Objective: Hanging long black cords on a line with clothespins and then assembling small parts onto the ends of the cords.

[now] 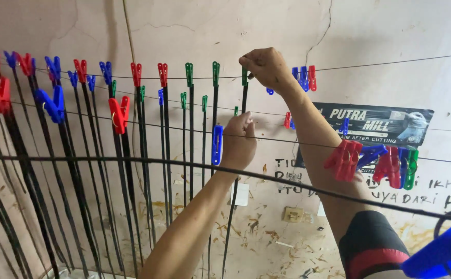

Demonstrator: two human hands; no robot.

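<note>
Black strap (234, 206) hangs at centre frame, its top pinched under a green peg (244, 76) by the right hand (266, 67). Lower, the left hand (238, 140) closes its grip around that strap.

We see a rough workshop. Black strips (164, 155) hang pegged on wires (390, 63) along a cracked, stained wall (194, 26).

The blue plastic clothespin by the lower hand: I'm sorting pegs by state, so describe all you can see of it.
The blue plastic clothespin is a long, slim, glossy peg, hanging upright on a thin dark line. It sits just left of the left hand, whose fingers appear to touch it. Thin black strips hang beside it from red and green pegs. Its spring cannot be made out.
</note>
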